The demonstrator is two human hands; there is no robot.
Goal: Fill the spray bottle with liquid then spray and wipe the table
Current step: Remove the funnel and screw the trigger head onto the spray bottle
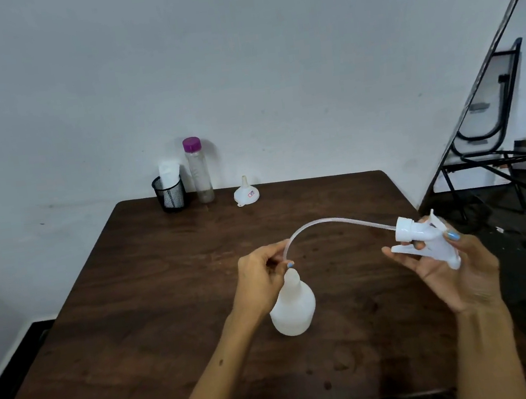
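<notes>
The white spray bottle [293, 308] stands upright and uncapped near the middle of the dark wooden table [136, 314], just toward 6 o'clock of centre. Directly above its neck, the left hand [262, 282] has its grip pinched together on the free end of the clear dip tube [334, 223], thumb and fingertips closed around it. The tube arches up and runs toward 3 o'clock into the white spray head [425, 239], which is off the bottle. The right hand [452, 269] holds that head, palm up, its grip curled around the trigger body with the thumb laid over the top, out past the table's 3 o'clock edge.

At the table's 12 o'clock edge, against the wall, stand a black mesh cup [172, 197] holding white paper, a clear bottle with a purple cap [198, 170] just beside it, and a small white funnel [247, 193] resting wide end down, a little toward 1 o'clock. A black-framed chair [492, 138] sits on the floor well off toward 2 o'clock.
</notes>
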